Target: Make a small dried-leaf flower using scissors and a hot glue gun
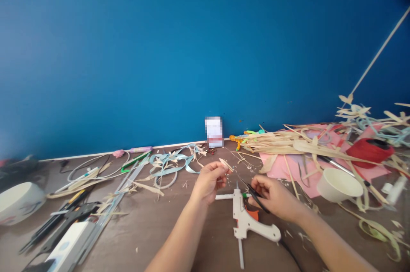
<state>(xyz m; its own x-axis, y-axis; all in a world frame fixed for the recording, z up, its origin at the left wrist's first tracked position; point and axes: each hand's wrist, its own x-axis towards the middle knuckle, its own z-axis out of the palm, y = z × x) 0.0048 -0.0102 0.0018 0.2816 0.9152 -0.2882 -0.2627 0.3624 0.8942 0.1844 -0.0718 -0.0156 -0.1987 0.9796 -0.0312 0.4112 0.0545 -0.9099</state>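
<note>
My left hand (207, 181) pinches a small pale strip of dried leaf (226, 164) between thumb and fingers, its pointed end showing past the fingertips. In my right hand (276, 197) is a pair of scissors (258, 199) with black handles. Its blades point up and left towards the strip; whether they touch it I cannot tell. Below and between both hands lies a white hot glue gun (241, 214) with an orange trigger, a glue stick out of its back and a black cord.
Pale dried strips (278, 141) lie over pink paper (278, 165) at right, near a red spool (370, 152) and white paper cup (340, 184). Light-blue ribbon (166, 163) curls left of centre. A power strip (68, 244), tools and white bowl (21, 203) are at left. A blue panel (192, 58) stands behind.
</note>
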